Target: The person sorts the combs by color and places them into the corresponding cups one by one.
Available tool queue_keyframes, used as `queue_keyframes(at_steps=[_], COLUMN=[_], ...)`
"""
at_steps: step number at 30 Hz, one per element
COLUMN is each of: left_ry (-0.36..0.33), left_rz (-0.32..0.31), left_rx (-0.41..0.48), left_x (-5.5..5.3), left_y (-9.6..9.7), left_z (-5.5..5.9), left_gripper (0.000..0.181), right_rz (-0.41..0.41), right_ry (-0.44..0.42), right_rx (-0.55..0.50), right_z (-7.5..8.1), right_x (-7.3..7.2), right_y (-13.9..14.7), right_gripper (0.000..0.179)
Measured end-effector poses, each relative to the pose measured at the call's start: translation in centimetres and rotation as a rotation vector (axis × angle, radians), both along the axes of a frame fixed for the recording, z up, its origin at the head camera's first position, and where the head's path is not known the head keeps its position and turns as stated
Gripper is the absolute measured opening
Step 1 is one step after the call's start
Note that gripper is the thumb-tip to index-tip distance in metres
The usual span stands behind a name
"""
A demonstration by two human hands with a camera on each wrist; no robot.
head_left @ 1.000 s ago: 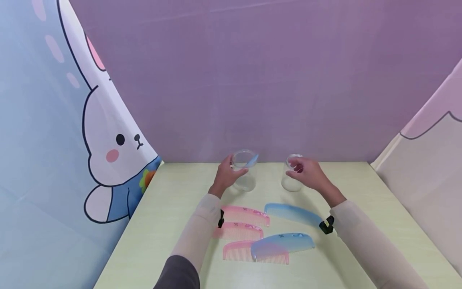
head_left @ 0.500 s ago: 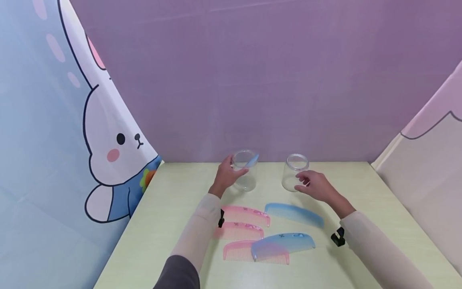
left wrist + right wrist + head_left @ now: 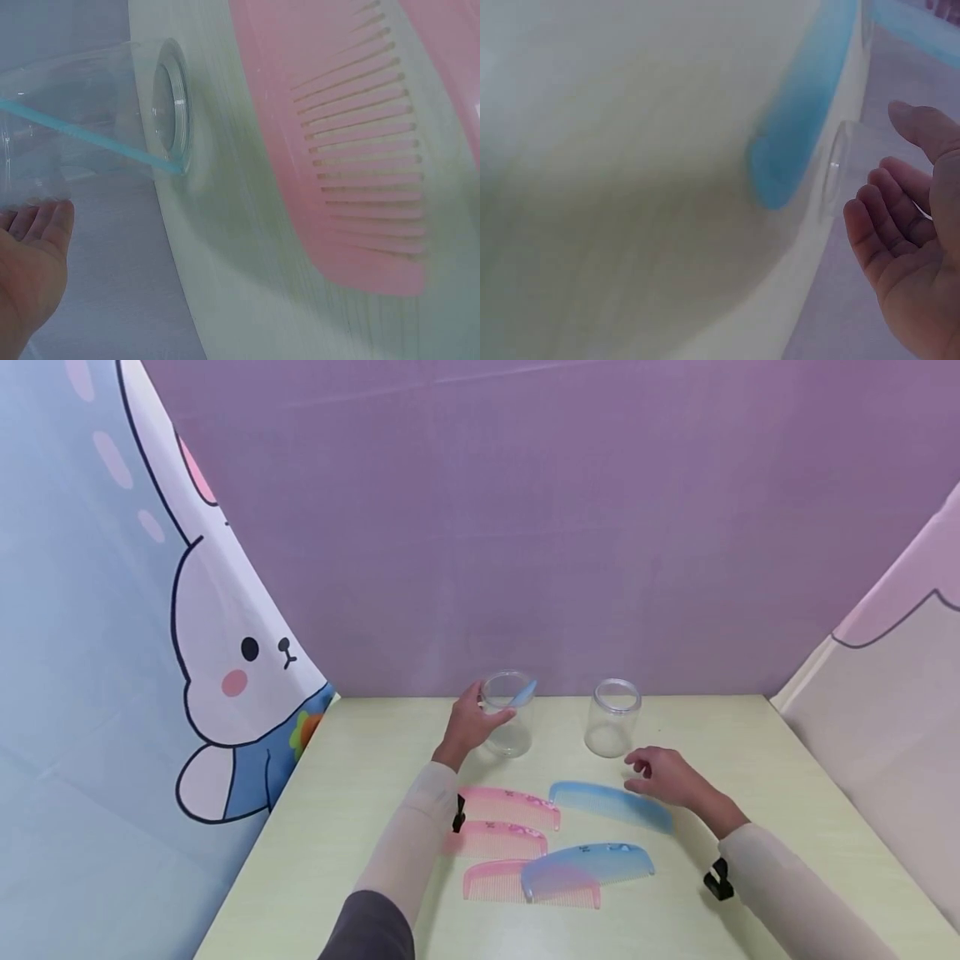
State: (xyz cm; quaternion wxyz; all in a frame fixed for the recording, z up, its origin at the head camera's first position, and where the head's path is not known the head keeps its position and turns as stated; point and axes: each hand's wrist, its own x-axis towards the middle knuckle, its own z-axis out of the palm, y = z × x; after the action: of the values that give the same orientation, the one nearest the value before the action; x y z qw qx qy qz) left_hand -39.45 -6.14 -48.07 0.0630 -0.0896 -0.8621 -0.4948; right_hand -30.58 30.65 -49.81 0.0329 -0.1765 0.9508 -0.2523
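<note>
My left hand [image 3: 471, 724] holds the left clear jar [image 3: 510, 739] from its left side, thumb across the near face and fingers behind the rim. Inside that jar a blue comb [image 3: 523, 694] leans slantwise, its end at the mouth; the left wrist view shows it as a blue strip [image 3: 90, 136] running to the bottom. My right hand [image 3: 670, 777] hovers with loosely bent fingers and holds nothing, near the far blue comb [image 3: 611, 802]. Just beyond its fingertips stands a second clear jar [image 3: 611, 731], upright.
Two pink combs, an upper one [image 3: 510, 806] and a middle one [image 3: 498, 839], lie beside my left forearm. Nearer, another blue comb [image 3: 588, 867] overlaps a third pink comb [image 3: 491, 881]. A purple cloth wall [image 3: 555, 527] rises behind the pale table [image 3: 750, 760].
My right hand has left the right jar and drawn back toward me and to the right, over the far blue comb. My left hand and its jar have stayed in place.
</note>
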Motion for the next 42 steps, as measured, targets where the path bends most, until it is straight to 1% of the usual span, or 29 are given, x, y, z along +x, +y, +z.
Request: queue_keyframes(at_steps=[5,8,15,19,24,26,31,38,42], left_ry=[-0.007,-0.009,-0.005,-0.007,-0.007,-0.006,-0.004,0.0,0.009], left_rz=[-0.001,0.0,0.006,0.007,0.009,0.011,0.013,0.021,0.012], left_rx=[0.0,-0.006,-0.012,-0.014,-0.013,-0.013,-0.024,-0.029,-0.03], left_x=[-0.1,-0.3,-0.3,-0.3,-0.4,-0.5,-0.6,-0.4,-0.4], left_y=[0.1,0.2,0.2,0.2,0.2,0.2,0.2,0.2,0.2], left_z=[-0.1,-0.2,-0.3,-0.2,-0.4,-0.6,-0.6,-0.2,-0.2], left_gripper=[0.075,0.075,0.076,0.075,0.075,0.076,0.077,0.074,0.075], right_rz=[0.008,0.028,0.112,0.123,0.108,0.102,0.08,0.083,0.084], right_ry=[-0.073,-0.081,-0.073,-0.09,-0.104,-0.099,-0.102,-0.06,-0.042], right_rx=[0.032,0.05,0.072,0.081,0.086,0.109,0.169,0.187,0.178], right_z=[-0.7,-0.9,-1.3,-1.6,-1.9,-2.0,-2.2,-2.2,-2.3], right_x=[0.4,0.7,1.2,1.6,1.8,2.0,2.2,2.4,2.6], right_y=[0.2,0.4,0.9,1.1,1.3,1.3,1.3,1.1,1.2], right_gripper=[0.042,0.042,0.042,0.047,0.053,0.053,0.049,0.042,0.04])
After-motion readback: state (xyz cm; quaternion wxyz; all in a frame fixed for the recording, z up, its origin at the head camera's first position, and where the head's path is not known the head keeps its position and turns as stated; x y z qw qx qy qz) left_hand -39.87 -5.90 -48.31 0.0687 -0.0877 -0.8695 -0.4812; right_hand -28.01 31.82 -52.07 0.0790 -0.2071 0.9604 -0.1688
